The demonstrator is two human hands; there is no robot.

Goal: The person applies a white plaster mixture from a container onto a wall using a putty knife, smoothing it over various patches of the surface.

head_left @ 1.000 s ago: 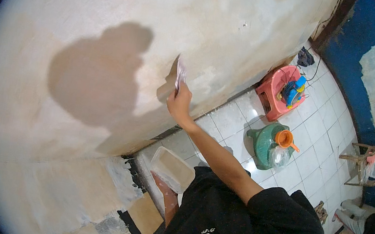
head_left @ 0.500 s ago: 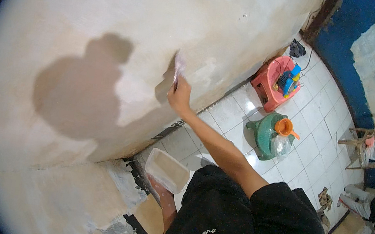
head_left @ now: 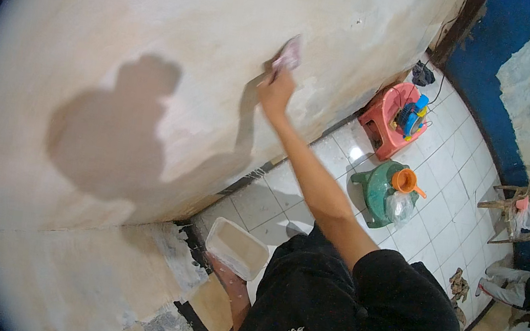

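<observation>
The right hand (head_left: 277,92) was seen in the head view raised against the pale plastered wall (head_left: 162,31), closed around the handle of a small flat scraper (head_left: 289,55) whose blade was pressed on the surface. The left hand (head_left: 224,273) was held low near the body, its fingers curled under a white rectangular tub (head_left: 237,249), which was carried roughly level above the tiled floor (head_left: 445,223). The tub could be tipped and its contents spilled if the reach were stretched further, and the blade could gouge the wall if angled too steeply. A pink stool (head_left: 384,121) and a green stool (head_left: 379,190) were stood behind.
</observation>
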